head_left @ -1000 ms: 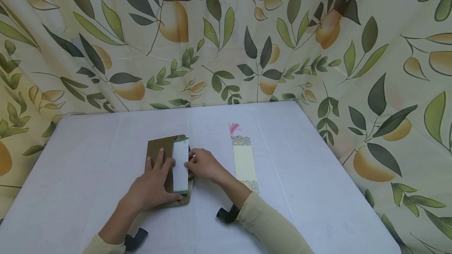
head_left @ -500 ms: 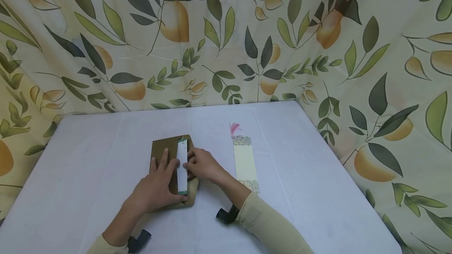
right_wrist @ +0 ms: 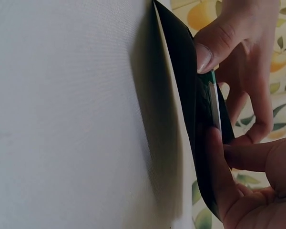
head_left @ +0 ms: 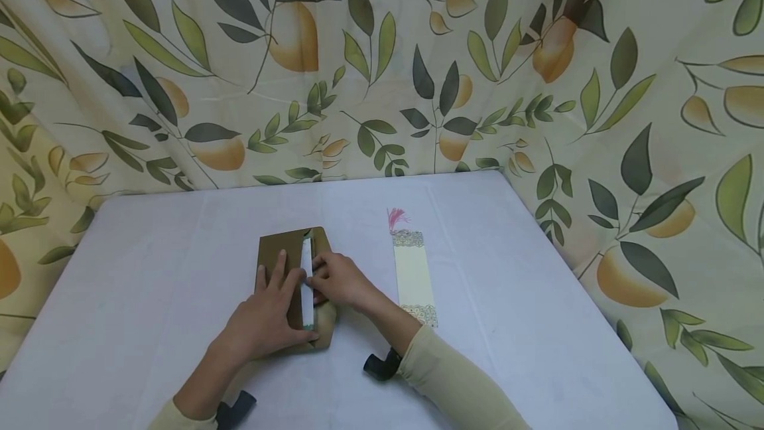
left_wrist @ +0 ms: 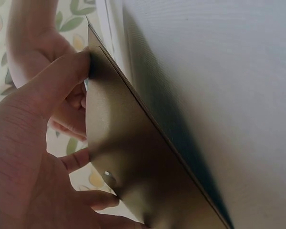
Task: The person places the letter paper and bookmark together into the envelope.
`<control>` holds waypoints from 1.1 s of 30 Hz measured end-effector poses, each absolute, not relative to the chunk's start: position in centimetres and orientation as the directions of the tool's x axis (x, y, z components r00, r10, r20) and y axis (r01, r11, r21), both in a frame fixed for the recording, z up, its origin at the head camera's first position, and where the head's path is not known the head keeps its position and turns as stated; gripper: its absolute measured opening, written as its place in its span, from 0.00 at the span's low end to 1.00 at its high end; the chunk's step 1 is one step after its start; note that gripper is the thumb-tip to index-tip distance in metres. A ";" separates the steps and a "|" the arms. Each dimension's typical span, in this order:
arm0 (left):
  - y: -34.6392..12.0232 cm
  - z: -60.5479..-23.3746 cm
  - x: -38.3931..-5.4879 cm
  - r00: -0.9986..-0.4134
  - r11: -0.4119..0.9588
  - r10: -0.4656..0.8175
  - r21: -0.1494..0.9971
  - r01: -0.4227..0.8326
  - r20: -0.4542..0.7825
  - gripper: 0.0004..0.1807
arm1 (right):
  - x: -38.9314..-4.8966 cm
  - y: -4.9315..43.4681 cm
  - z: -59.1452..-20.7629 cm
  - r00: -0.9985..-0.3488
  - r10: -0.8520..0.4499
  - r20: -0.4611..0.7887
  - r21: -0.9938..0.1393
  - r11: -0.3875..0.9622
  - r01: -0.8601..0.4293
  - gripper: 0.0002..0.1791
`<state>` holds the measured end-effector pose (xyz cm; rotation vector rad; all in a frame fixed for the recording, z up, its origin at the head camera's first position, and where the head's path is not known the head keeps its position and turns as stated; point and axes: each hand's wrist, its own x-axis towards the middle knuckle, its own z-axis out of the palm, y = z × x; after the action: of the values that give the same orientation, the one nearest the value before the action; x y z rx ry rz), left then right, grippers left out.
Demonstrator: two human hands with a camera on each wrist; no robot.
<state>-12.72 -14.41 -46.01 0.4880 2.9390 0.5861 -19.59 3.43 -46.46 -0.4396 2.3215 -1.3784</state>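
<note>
While pinching one white card (head_left: 308,310) in the right grip (head_left: 341,279), pressing spread-fingered with the left grip (head_left: 259,314) on one brown envelope (head_left: 270,251), around that card. Showing of the card just a narrow upright strip in the envelope's opening, with two green-trimmed ends. At the wrists, two dark fittings (head_left: 382,365), one per arm; next, two pale sleeves (head_left: 459,377). To the envelope's right, well apart on the white-covered counter (head_left: 149,284), one cream bookmark (head_left: 413,277) with two patterned bands, partly behind the right forearm; at its far end, one pink tassel (head_left: 397,219). Beyond, fruit-and-leaf-printed curtain (head_left: 382,118).
</note>
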 end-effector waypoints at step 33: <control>-13.6 -45.7 -12.1 -0.940 0.879 0.341 0.347 0.326 0.021 0.60 | -19.0 2.9 -46.4 -0.862 -0.479 -0.167 -0.888 0.453 -0.080 0.13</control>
<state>-12.13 -13.55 -45.72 0.5336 3.0060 0.5433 -19.00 2.92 -46.45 -0.4718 2.3134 -1.3823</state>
